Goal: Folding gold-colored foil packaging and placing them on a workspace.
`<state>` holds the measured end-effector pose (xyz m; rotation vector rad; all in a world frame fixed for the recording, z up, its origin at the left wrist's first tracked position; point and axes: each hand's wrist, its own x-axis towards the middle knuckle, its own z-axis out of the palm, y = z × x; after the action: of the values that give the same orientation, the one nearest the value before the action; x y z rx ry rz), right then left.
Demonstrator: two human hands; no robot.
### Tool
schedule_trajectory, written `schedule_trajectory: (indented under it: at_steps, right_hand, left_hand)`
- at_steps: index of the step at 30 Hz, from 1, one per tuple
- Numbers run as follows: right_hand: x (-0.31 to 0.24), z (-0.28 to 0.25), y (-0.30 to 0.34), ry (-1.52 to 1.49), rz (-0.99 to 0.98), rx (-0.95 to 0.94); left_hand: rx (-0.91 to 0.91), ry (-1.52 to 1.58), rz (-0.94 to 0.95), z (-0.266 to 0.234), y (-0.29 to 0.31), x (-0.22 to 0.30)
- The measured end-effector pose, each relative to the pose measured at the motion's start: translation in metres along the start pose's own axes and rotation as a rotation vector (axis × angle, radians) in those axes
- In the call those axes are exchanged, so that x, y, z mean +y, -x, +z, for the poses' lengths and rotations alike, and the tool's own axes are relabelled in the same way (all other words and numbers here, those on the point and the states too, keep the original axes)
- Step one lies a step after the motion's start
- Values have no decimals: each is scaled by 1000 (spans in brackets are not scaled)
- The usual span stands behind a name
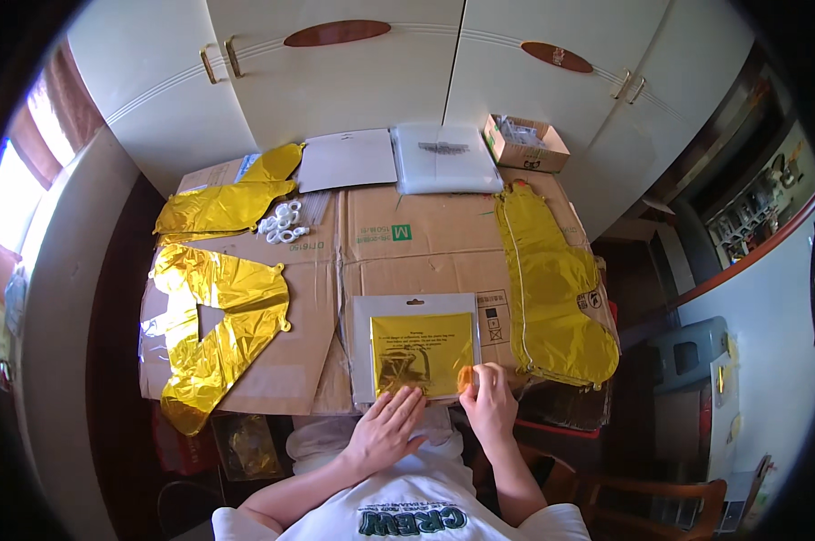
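In front of me lies a flat clear package [414, 308] with a pale backing and a hang hole at its top. Inside it is a folded sheet of gold foil [425, 338], likely a folded foil balloon. My left hand [391, 428] rests on the package's lower edge, fingers stretched out flat, holding nothing. At the package's lower right corner, my right hand [490, 404] pinches a small orange object [465, 380]. Its kind is hard to make out, as the fingers cover part of it.
Gold foil balloons lie flat at left [231, 302], far left [231, 206] and right [552, 279]. White rings [284, 223] sit near the far-left foil. Behind are a white sheet [347, 160], a stack of clear bags [443, 167] and a small box [534, 153]. Cardboard [398, 261] covers the table.
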<state>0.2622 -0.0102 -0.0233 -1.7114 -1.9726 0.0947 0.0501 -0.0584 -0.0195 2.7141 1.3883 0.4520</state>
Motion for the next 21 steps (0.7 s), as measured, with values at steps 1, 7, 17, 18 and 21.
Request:
schedule_trajectory:
  at_steps: [1,7,17,18,21]
  right_hand:
    - [-1,0,0,6,0,-6]
    - [2,0,0,26,-23,36]
    - [-9,10,35,180,-397,-74]
    - [-7,9,35,182,-395,-74]
    - [2,7,34,146,-371,-72]
  left_hand:
    - [-24,-56,-16,6,-1,-1]
    - [-67,-86,-97,12,-10,6]
    - [-40,-161,-98,18,-9,5]
    - [-54,-154,-109,17,-9,5]
    - [-49,-114,-166,14,-6,4]
